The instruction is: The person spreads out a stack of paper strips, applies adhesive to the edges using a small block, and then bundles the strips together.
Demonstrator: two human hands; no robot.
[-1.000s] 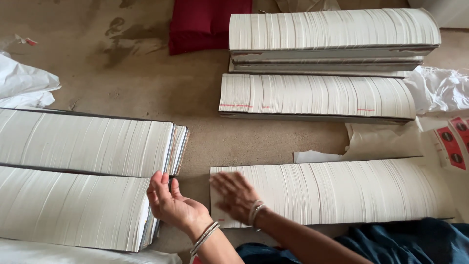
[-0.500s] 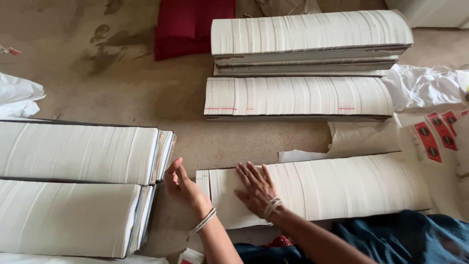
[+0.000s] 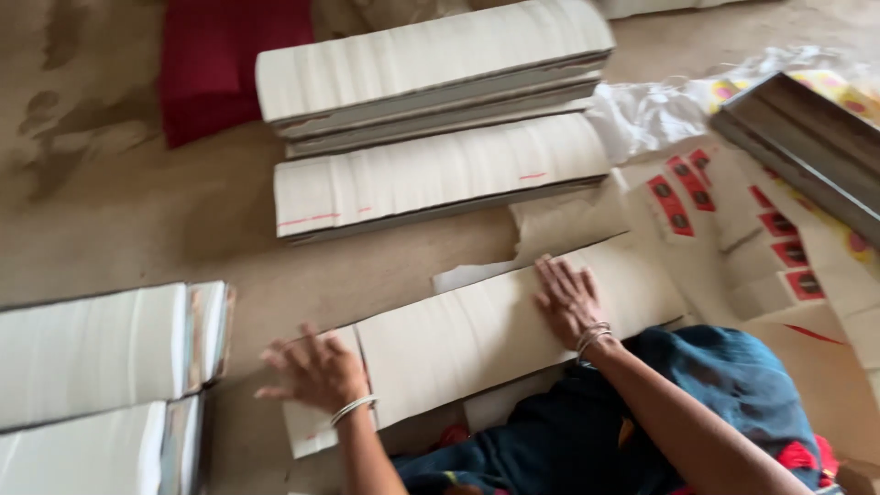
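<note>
My left hand (image 3: 316, 371): open, fingers spread, flat on the near end of the paper row (image 3: 486, 335).
My right hand (image 3: 568, 298): open, palm down further along the row.
Paper row: fanned white sheets on the floor (image 3: 137, 211) — just before my lap.
Beyond: two more stacks (image 3: 431, 110) — a red cushion (image 3: 229, 60) behind.

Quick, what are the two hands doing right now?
Left hand: open, fingers spread, flat on the near end of the long fanned row of white card sheets.
Right hand: open, flat on the same row.

I see off-white card stacks (image 3: 477, 335), a far dark red cloth (image 3: 229, 64), red-marked white sheets (image 3: 724, 211) right, blue clothing (image 3: 715, 403) near.
</note>
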